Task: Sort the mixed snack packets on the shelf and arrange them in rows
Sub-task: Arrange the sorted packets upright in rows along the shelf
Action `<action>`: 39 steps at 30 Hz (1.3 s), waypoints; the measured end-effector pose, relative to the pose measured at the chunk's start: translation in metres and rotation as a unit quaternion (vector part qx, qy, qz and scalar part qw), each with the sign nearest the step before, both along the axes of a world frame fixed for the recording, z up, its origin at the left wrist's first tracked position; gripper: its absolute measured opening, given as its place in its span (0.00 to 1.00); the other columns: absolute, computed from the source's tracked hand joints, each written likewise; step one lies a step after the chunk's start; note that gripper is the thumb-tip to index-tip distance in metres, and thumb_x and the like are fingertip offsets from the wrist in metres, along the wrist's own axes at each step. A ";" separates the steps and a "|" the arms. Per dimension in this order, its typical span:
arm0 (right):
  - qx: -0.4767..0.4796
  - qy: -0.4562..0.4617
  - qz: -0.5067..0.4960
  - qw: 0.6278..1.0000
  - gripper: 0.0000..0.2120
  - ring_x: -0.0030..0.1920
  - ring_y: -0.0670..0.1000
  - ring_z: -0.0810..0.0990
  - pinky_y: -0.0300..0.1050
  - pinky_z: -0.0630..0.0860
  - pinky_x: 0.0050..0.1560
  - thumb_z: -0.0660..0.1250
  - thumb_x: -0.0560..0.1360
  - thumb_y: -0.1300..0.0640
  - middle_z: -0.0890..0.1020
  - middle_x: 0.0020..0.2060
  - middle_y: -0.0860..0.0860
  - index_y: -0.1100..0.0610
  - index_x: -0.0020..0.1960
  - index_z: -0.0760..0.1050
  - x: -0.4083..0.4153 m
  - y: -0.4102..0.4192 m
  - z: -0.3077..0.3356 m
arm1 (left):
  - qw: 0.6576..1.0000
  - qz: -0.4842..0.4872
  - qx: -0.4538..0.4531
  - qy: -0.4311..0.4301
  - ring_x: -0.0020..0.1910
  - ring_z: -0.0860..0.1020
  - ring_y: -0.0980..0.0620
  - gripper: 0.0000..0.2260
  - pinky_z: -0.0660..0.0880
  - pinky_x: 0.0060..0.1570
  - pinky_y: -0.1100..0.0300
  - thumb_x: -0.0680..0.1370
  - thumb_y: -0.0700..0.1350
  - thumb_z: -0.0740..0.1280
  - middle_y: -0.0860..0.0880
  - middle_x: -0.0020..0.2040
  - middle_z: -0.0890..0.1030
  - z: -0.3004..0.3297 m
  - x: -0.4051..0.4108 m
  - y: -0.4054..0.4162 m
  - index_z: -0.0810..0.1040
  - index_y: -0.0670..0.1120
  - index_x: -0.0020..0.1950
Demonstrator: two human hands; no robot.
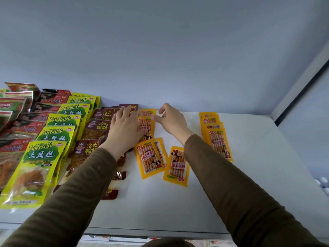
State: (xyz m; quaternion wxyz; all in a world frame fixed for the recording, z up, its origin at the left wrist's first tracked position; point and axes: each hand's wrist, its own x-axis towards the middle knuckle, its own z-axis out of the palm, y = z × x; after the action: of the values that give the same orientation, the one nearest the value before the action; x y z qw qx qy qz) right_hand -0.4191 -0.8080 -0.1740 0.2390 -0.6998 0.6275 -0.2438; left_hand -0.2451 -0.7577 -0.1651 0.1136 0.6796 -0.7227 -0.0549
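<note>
Small orange snack packets lie on the white shelf (249, 175). A column of them (146, 122) runs back toward the wall. My left hand (124, 129) lies flat with fingers spread on that column and on the dark red packets (99, 127) beside it. My right hand (170, 120) hovers just right of the column, index finger touching the edge of an orange packet, holding nothing. Two overlapped orange packets (149, 159) and a single one turned the other way (177, 166) lie nearer me. Another orange stack (218, 138) sits to the right.
Rows of yellow-green packets (41, 157) and dark red-and-brown packets (26, 129) fill the shelf's left side, with red-green ones (12, 104) at the far left. The back wall rises right behind the packets. A side panel (302, 82) closes the right end.
</note>
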 end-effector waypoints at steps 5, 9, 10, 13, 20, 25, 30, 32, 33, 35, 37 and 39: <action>0.072 0.139 0.085 0.984 0.23 0.53 0.50 0.78 0.44 0.69 0.46 0.72 0.74 0.40 0.78 0.54 0.46 0.50 0.64 0.74 -0.049 0.055 0.029 | 0.996 -0.079 0.048 -0.011 0.82 0.45 0.46 0.36 0.50 0.79 0.41 0.77 0.65 0.67 0.49 0.84 0.51 0.004 0.003 0.038 0.60 0.54 0.81; 0.126 0.265 0.129 0.947 0.40 0.62 0.55 0.76 0.50 0.75 0.56 0.73 0.71 0.35 0.71 0.66 0.53 0.56 0.74 0.67 -0.061 0.096 0.025 | 0.987 -0.123 0.095 -0.044 0.82 0.37 0.48 0.44 0.44 0.79 0.42 0.73 0.69 0.69 0.51 0.84 0.43 -0.009 -0.002 0.056 0.55 0.56 0.83; 0.124 0.286 0.132 0.941 0.42 0.61 0.56 0.77 0.50 0.76 0.55 0.73 0.70 0.34 0.70 0.66 0.53 0.57 0.74 0.66 -0.061 0.101 0.021 | 0.984 -0.132 0.107 -0.045 0.82 0.36 0.48 0.45 0.43 0.79 0.43 0.73 0.70 0.69 0.51 0.84 0.42 -0.011 -0.003 0.055 0.54 0.56 0.83; 0.097 0.289 0.135 0.943 0.40 0.59 0.54 0.74 0.47 0.72 0.50 0.73 0.69 0.32 0.70 0.62 0.53 0.57 0.70 0.68 -0.062 0.108 0.014 | 0.975 -0.169 0.138 -0.044 0.81 0.32 0.48 0.45 0.39 0.78 0.44 0.71 0.71 0.70 0.52 0.84 0.38 -0.010 -0.005 0.041 0.57 0.56 0.82; 0.083 0.216 0.173 0.957 0.32 0.53 0.50 0.69 0.51 0.75 0.53 0.76 0.69 0.37 0.71 0.53 0.48 0.53 0.60 0.66 -0.064 0.110 0.010 | 0.946 -0.219 0.207 -0.120 0.82 0.35 0.46 0.51 0.40 0.79 0.43 0.66 0.70 0.75 0.52 0.84 0.41 0.006 -0.021 0.013 0.60 0.50 0.81; 0.087 0.178 0.174 0.965 0.28 0.42 0.43 0.69 0.45 0.67 0.37 0.77 0.69 0.39 0.69 0.43 0.41 0.47 0.55 0.61 -0.067 0.112 0.006 | 0.944 -0.236 0.193 -0.125 0.76 0.53 0.45 0.48 0.53 0.78 0.44 0.65 0.70 0.77 0.51 0.75 0.59 0.014 -0.028 0.017 0.63 0.49 0.77; 0.092 0.085 0.154 0.980 0.25 0.47 0.44 0.77 0.44 0.74 0.41 0.76 0.73 0.44 0.76 0.53 0.43 0.44 0.56 0.61 -0.075 0.116 0.003 | 0.963 -0.237 0.125 0.029 0.51 0.71 0.53 0.28 0.71 0.49 0.56 0.72 0.59 0.77 0.55 0.53 0.72 0.019 -0.007 0.030 0.63 0.58 0.61; 0.094 0.041 0.144 0.984 0.20 0.51 0.46 0.80 0.49 0.79 0.48 0.73 0.76 0.48 0.77 0.58 0.43 0.43 0.57 0.62 -0.077 0.116 0.003 | 0.953 -0.229 0.172 0.103 0.40 0.75 0.52 0.19 0.72 0.39 0.54 0.77 0.52 0.74 0.52 0.46 0.77 0.025 0.007 0.029 0.65 0.61 0.57; 0.094 0.019 0.140 0.986 0.18 0.53 0.47 0.80 0.51 0.80 0.52 0.72 0.78 0.50 0.76 0.60 0.43 0.43 0.57 0.63 -0.077 0.116 0.003 | 0.951 -0.223 0.180 0.117 0.38 0.76 0.53 0.17 0.72 0.38 0.53 0.78 0.50 0.73 0.52 0.44 0.79 0.027 0.014 0.026 0.67 0.62 0.56; 0.092 -0.042 0.136 0.986 0.14 0.54 0.47 0.79 0.52 0.79 0.55 0.70 0.79 0.55 0.75 0.58 0.43 0.45 0.58 0.66 -0.073 0.114 0.001 | 0.955 -0.199 0.179 0.125 0.38 0.76 0.56 0.16 0.74 0.39 0.52 0.79 0.47 0.74 0.54 0.44 0.80 0.030 0.024 0.019 0.70 0.63 0.56; 0.085 -0.096 0.135 0.983 0.13 0.54 0.48 0.77 0.46 0.77 0.53 0.70 0.79 0.58 0.75 0.55 0.45 0.47 0.58 0.68 -0.066 0.111 0.000 | 0.960 -0.173 0.179 0.127 0.43 0.80 0.53 0.17 0.77 0.47 0.48 0.78 0.45 0.74 0.53 0.47 0.82 0.028 0.028 0.009 0.72 0.61 0.59; 0.073 -0.125 0.128 0.981 0.13 0.55 0.49 0.77 0.46 0.76 0.52 0.70 0.79 0.59 0.76 0.55 0.47 0.49 0.58 0.69 -0.058 0.109 0.000 | 0.963 -0.160 0.183 0.118 0.51 0.81 0.53 0.18 0.77 0.53 0.49 0.78 0.44 0.74 0.54 0.55 0.81 0.024 0.028 0.000 0.72 0.60 0.62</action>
State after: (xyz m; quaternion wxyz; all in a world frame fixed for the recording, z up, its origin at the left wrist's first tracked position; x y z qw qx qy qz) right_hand -0.4773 -0.6986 -0.1741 0.3952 -0.7193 0.5137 -0.2502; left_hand -0.2167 -0.7579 -0.1414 0.0614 0.5533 -0.7808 -0.2835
